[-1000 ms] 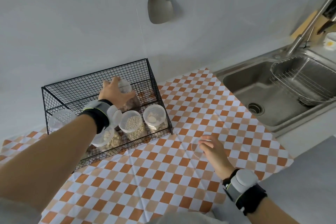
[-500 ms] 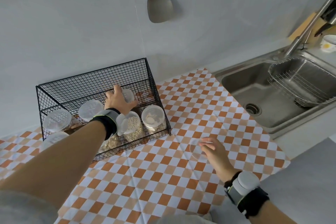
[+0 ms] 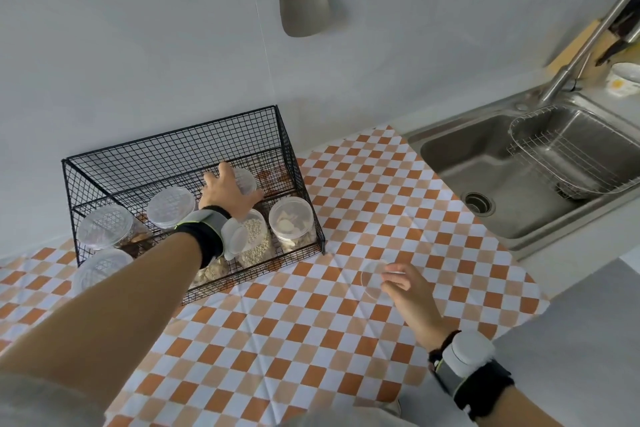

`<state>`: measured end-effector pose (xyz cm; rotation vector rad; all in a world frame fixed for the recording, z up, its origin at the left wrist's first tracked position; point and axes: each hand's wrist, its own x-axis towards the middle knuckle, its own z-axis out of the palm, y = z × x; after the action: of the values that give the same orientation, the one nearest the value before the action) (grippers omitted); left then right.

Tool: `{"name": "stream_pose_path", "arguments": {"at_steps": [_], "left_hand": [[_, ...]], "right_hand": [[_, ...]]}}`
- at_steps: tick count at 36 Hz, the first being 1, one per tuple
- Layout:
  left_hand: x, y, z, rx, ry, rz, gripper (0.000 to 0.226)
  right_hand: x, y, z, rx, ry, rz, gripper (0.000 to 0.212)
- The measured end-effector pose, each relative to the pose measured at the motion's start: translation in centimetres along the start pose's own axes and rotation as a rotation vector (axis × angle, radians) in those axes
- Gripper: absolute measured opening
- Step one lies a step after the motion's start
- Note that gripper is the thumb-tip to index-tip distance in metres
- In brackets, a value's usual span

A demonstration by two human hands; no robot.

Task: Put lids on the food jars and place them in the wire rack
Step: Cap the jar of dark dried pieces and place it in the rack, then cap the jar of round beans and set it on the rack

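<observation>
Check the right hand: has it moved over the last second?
No, barely. The right hand keeps pinching the clear lid on the checkered mat, at about the same spot off the wire rack front right corner; small frame shifts look like camera motion.

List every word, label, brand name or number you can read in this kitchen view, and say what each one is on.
No readable text anywhere in this view.
Jars in the wire rack: no labels show; the lids carry only an embossed pattern.
Wristbands on the left hand and right hand: no markings legible.
White cup by the faucet: a yellow mark, too small and blurred to read.
</observation>
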<state>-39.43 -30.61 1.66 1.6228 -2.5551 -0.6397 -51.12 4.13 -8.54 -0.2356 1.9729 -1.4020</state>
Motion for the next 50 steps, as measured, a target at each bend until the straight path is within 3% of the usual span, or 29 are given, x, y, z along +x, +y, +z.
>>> {"name": "stream_pose_path", "arguments": {"at_steps": [6, 12, 18, 27, 32, 37, 42, 50], "left_hand": [[-2.1, 0.3, -1.0, 0.008, 0.088, 0.049, 0.077], [-6.4, 0.6, -1.1, -0.087, 0.16, 0.146, 0.067], [-11.1, 0.1, -0.1, -0.144, 0.13, 0.182, 0.071], [-17.6, -1.5, 1.4, -0.254, 0.169, 0.125, 0.063], [-22.0, -3.3, 2.9, -0.358, 0.25, 0.069, 0.058], [-25.9, -5.2, 4.3, -0.466, 0.254, -0.111, 0.057], [-28.4, -7.9, 5.2, -0.485, 0.24, -0.212, 0.054], [-32.0, -15.1, 6.6, -0.565, 0.34, -0.288, 0.028]], "right_hand": [[0.1, 0.4, -0.2, -0.221, 0.032, -0.129, 0.047], [1.4, 2.1, -0.3, -0.659, 0.036, -0.442, 0.071], [2.5, 2.7, -0.5, -0.827, -0.031, -0.463, 0.087], [2.6, 2.6, -1.0, -0.858, -0.049, -0.43, 0.079], [2.3, 2.3, -1.0, -0.787, -0.225, -0.437, 0.082], [1.3, 2.6, -0.1, -0.713, -0.402, -0.479, 0.078], [-0.6, 2.2, 1.5, -0.578, -0.483, -0.526, 0.083], [-4.8, 1.1, 5.7, -0.496, -0.512, -0.508, 0.081]]}}
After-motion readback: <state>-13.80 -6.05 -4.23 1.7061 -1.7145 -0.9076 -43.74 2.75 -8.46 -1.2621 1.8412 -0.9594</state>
